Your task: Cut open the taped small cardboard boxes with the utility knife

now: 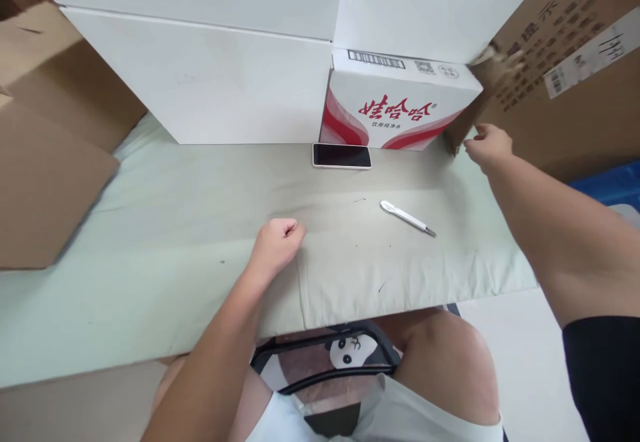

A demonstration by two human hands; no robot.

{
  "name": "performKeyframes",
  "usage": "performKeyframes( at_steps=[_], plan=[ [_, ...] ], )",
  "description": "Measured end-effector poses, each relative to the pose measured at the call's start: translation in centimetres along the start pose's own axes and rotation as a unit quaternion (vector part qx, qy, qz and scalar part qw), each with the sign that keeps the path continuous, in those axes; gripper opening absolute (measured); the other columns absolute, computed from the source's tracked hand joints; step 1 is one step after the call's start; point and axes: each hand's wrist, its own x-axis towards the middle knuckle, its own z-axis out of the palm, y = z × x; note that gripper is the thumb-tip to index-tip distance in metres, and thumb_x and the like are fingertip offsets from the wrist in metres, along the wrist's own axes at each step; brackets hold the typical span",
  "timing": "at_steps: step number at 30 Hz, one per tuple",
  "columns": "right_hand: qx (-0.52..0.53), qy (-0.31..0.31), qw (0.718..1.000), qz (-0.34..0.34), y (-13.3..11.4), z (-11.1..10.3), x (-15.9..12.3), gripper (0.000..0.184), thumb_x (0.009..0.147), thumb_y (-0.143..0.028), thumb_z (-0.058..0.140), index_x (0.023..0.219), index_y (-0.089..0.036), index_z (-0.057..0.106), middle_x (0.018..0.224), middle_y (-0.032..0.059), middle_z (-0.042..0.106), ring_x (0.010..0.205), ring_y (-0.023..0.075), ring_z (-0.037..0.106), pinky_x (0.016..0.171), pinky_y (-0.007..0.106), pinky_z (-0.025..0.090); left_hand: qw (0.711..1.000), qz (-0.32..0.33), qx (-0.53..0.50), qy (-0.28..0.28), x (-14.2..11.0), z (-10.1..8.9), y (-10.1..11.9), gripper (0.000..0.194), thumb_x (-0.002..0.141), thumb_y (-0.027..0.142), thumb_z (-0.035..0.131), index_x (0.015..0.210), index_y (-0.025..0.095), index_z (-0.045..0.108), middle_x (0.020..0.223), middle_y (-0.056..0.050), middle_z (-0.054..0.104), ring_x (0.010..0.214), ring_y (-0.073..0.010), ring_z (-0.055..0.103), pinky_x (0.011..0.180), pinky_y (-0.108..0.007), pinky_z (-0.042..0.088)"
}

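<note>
My left hand (pixel 277 245) rests on the cloth-covered table as a closed fist, with nothing showing in it. My right hand (pixel 490 147) is reached out to the far right, fingers curled together, beside the lower edge of a large brown cardboard box (pixel 560 122). Whatever its fingers may hold is hidden. Between the hands lies a slim white craft knife (pixel 406 217), its metal tip pointing right and toward me. Farther back, a phone (pixel 342 156) with a dark screen lies against the foot of a white and red carton (pixel 395 105).
White panels (pixel 210 82) stand upright along the back of the table. An opened brown cardboard box (pixel 50 182) takes up the left side. The pale green cloth (pixel 175 229) ends at the front edge above my knees. Something blue (pixel 607 185) lies at the far right.
</note>
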Motion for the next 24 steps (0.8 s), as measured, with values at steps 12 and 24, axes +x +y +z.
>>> performKeyframes(
  at_steps=[12,24],
  plan=[
    [-0.116,-0.060,0.991,-0.040,-5.0,-6.8,-7.3,0.017,0.097,-0.029,0.070,0.110,-0.018,0.071,0.119,0.0102,0.071,0.112,0.0224,0.067,0.103,0.045,0.055,0.996,0.042,-0.077,0.026,-2.6,-1.6,0.7,0.039,0.080,0.026,0.051,0.054,0.022,0.022,0.059,0.003,0.020,0.058,-0.0119,0.024,0.057,-0.031,0.016],
    [-0.010,-0.276,0.836,-0.474,-26.6,4.9,-23.4,0.025,0.078,-0.014,0.064,0.101,-0.021,0.073,0.110,0.0105,0.072,0.088,0.0241,0.069,0.092,0.043,0.054,0.973,0.021,-0.195,0.123,-3.9,-7.6,-2.0,0.038,0.081,0.023,0.051,0.055,0.022,0.023,0.057,0.004,0.021,0.057,-0.0116,0.021,0.055,-0.031,0.017]
  ],
)
